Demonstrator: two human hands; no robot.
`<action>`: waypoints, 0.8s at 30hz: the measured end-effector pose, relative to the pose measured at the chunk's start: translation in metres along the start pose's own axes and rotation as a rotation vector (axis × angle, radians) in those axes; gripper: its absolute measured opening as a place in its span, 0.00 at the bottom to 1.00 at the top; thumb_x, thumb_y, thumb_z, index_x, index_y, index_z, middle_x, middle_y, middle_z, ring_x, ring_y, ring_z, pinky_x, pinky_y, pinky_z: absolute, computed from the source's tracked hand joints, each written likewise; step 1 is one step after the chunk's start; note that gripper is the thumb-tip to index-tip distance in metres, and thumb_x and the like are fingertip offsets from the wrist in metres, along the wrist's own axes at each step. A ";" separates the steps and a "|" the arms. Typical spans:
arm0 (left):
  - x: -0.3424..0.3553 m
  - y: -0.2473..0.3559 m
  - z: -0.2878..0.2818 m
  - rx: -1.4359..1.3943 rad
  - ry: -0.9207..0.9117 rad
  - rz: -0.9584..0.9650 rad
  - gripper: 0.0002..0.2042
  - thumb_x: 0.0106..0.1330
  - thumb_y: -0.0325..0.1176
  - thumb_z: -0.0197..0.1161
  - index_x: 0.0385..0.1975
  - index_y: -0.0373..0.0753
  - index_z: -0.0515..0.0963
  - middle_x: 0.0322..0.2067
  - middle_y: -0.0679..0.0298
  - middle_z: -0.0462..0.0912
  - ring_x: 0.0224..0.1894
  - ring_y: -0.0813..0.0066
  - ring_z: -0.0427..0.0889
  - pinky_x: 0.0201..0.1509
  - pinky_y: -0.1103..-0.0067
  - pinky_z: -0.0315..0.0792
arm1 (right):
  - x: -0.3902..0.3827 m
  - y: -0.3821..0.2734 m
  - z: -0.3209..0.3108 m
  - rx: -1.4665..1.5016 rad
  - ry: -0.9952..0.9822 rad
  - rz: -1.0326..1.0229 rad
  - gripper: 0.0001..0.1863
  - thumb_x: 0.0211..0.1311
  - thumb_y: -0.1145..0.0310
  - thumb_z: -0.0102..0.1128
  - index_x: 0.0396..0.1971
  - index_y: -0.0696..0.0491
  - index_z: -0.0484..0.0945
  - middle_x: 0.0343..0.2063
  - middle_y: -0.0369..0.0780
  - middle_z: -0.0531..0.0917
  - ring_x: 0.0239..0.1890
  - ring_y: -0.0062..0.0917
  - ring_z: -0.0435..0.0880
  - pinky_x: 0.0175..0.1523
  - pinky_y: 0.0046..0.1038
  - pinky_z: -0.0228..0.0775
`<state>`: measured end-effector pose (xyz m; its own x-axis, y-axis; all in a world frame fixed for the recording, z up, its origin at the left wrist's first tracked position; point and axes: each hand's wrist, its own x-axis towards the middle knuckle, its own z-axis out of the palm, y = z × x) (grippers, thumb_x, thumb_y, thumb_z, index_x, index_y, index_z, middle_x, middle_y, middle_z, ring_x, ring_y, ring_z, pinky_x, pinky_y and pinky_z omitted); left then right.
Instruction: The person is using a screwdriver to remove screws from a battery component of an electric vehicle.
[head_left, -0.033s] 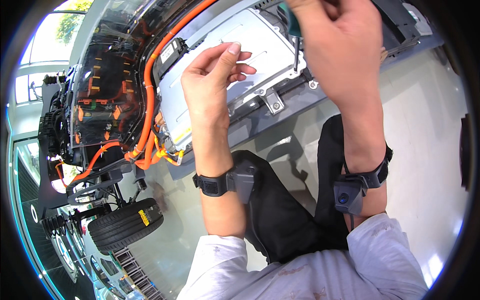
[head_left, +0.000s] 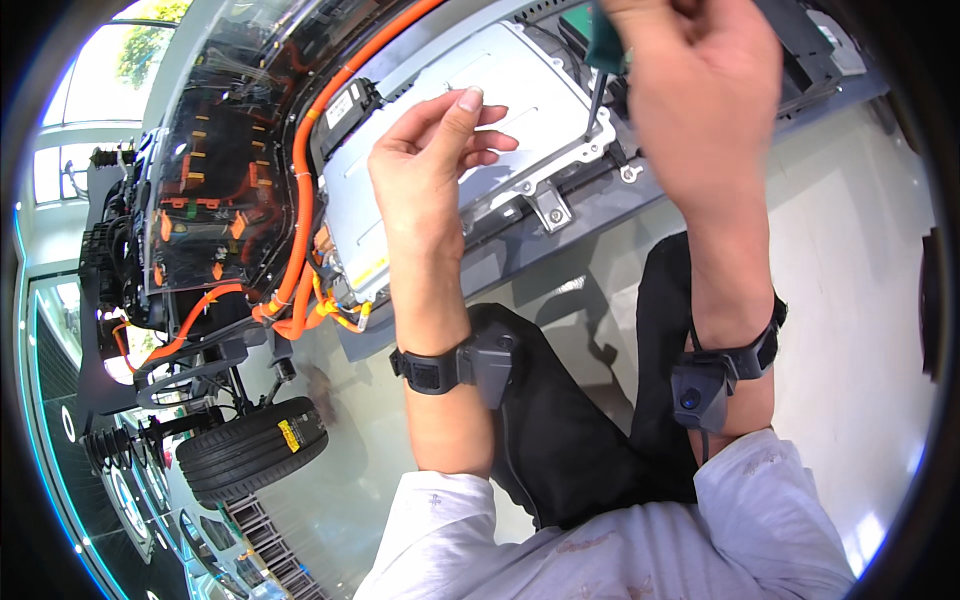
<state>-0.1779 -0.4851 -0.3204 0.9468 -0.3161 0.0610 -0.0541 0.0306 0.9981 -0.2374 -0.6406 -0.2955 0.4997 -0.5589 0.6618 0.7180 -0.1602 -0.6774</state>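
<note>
My right hand (head_left: 700,110), partly cut off by the upper edge and slightly blurred, is closed around the green handle of a screwdriver (head_left: 597,105). The screwdriver's dark shaft points down, its lower end at the right-hand edge of a flat silver cover (head_left: 430,190). I cannot tell whether the tip sits on a bolt. Over the middle of that cover hovers my left hand (head_left: 430,150), thumb up and fingers loosely bent and apart, with nothing visible in it. Both wrists carry black straps with small camera units.
Thick orange cables (head_left: 302,170) run along the cover's left side. Beyond them lies a clear-covered dark assembly (head_left: 205,190). A metal bracket (head_left: 550,208) juts from the near edge. A tyre (head_left: 252,450) stands at lower left. Dark boxy parts (head_left: 800,60) lie at upper right.
My right hand and the screwdriver handle have shifted slightly right, and the shaft leans more. My left hand is a touch further right, its pose the same.
</note>
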 end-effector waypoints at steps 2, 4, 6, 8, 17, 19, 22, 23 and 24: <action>0.000 0.004 0.003 -0.157 0.008 -0.056 0.15 0.67 0.32 0.61 0.45 0.25 0.76 0.37 0.48 0.84 0.33 0.64 0.86 0.36 0.80 0.77 | 0.002 -0.028 -0.007 0.121 0.177 0.163 0.12 0.69 0.69 0.56 0.44 0.62 0.74 0.33 0.36 0.81 0.22 0.09 0.71 0.26 0.12 0.63; -0.001 0.006 0.003 -0.147 0.021 -0.011 0.15 0.68 0.31 0.60 0.46 0.25 0.74 0.40 0.46 0.83 0.35 0.63 0.87 0.38 0.79 0.77 | 0.002 -0.040 0.004 -0.044 0.261 0.040 0.13 0.66 0.73 0.60 0.47 0.63 0.73 0.36 0.38 0.82 0.28 0.10 0.76 0.33 0.13 0.69; 0.000 0.002 0.006 -0.157 0.051 -0.001 0.15 0.67 0.30 0.61 0.46 0.25 0.72 0.41 0.46 0.83 0.35 0.62 0.86 0.38 0.79 0.77 | 0.012 -0.029 -0.023 0.065 0.302 0.168 0.18 0.74 0.63 0.47 0.51 0.64 0.72 0.41 0.46 0.83 0.23 0.13 0.71 0.33 0.21 0.72; -0.004 -0.001 -0.001 -0.294 0.015 0.003 0.13 0.67 0.29 0.60 0.47 0.28 0.72 0.41 0.46 0.82 0.34 0.60 0.86 0.37 0.78 0.78 | 0.007 -0.034 -0.016 0.115 0.256 0.227 0.19 0.75 0.60 0.45 0.50 0.63 0.71 0.40 0.48 0.83 0.22 0.15 0.74 0.32 0.22 0.76; -0.006 -0.004 0.003 -0.604 -0.031 -0.056 0.13 0.72 0.30 0.54 0.51 0.31 0.73 0.43 0.49 0.82 0.40 0.64 0.86 0.43 0.75 0.81 | 0.006 -0.035 -0.009 0.122 0.300 0.209 0.18 0.75 0.59 0.44 0.44 0.61 0.70 0.37 0.45 0.82 0.22 0.15 0.74 0.30 0.21 0.75; -0.004 -0.003 0.002 -0.621 -0.046 -0.054 0.13 0.71 0.32 0.56 0.51 0.33 0.73 0.44 0.52 0.82 0.40 0.67 0.85 0.43 0.76 0.80 | 0.008 -0.034 -0.011 0.136 0.308 0.247 0.18 0.75 0.60 0.44 0.43 0.62 0.71 0.37 0.45 0.82 0.22 0.15 0.73 0.30 0.21 0.75; -0.003 0.000 0.004 -0.645 -0.061 -0.054 0.13 0.70 0.32 0.58 0.50 0.34 0.73 0.44 0.57 0.82 0.41 0.71 0.84 0.44 0.78 0.79 | 0.010 -0.032 -0.012 0.116 0.326 0.261 0.18 0.75 0.60 0.45 0.41 0.62 0.72 0.37 0.44 0.82 0.22 0.15 0.73 0.31 0.21 0.75; -0.002 0.002 0.005 -0.651 -0.060 -0.052 0.13 0.70 0.32 0.58 0.51 0.34 0.73 0.44 0.58 0.82 0.42 0.71 0.83 0.45 0.79 0.79 | 0.011 -0.032 -0.012 0.115 0.326 0.265 0.18 0.75 0.60 0.45 0.41 0.62 0.72 0.37 0.44 0.82 0.22 0.15 0.73 0.31 0.21 0.75; -0.002 0.002 0.006 -0.651 -0.058 -0.054 0.13 0.70 0.32 0.58 0.51 0.34 0.73 0.44 0.58 0.82 0.42 0.71 0.83 0.45 0.79 0.79 | 0.012 -0.032 -0.012 0.115 0.334 0.276 0.18 0.75 0.60 0.45 0.40 0.62 0.73 0.37 0.44 0.82 0.22 0.15 0.74 0.31 0.21 0.75</action>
<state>-0.1822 -0.4901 -0.3182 0.9232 -0.3833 0.0296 0.2136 0.5753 0.7895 -0.2603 -0.6516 -0.2701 0.5101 -0.8029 0.3085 0.6382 0.1128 -0.7616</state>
